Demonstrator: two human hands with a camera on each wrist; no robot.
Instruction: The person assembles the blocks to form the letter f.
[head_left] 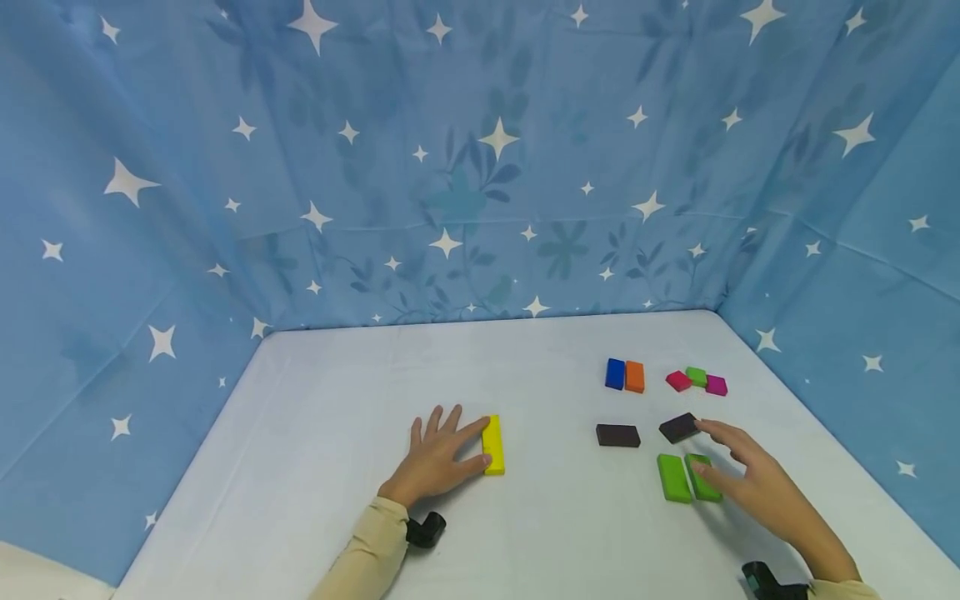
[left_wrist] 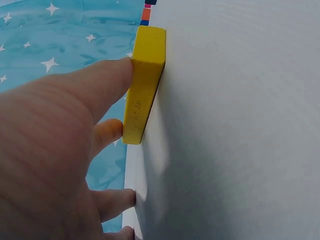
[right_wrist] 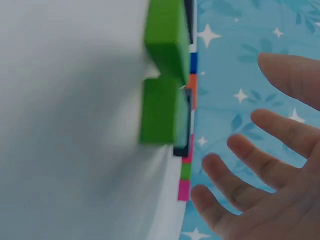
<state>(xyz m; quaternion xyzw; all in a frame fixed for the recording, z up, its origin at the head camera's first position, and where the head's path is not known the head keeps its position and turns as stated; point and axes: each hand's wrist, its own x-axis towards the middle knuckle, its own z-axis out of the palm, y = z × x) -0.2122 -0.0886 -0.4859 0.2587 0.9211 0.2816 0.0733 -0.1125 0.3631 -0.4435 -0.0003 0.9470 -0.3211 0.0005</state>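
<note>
On the left of the table my left hand [head_left: 433, 460] touches the left long side of a yellow block [head_left: 492, 446]. In the left wrist view its thumb and a finger reach the side of the yellow block [left_wrist: 144, 85], while the other fingers spread apart. My right hand [head_left: 757, 479] hovers with loose fingers over the right part of the table. Below it are two green blocks [head_left: 673, 478] side by side, the right one partly covered by the thumb. Near its index fingertip lies a tilted dark block [head_left: 679, 427]. The right wrist view shows this hand [right_wrist: 270, 175] holding nothing.
Another dark block [head_left: 618, 436] lies left of the tilted one. Farther back, a blue block [head_left: 615, 374] and an orange block [head_left: 634, 377] stand close together. Small red, green and magenta blocks [head_left: 716, 385] cluster to their right. Blue starry curtains [head_left: 465, 167] surround the white table [head_left: 322, 400].
</note>
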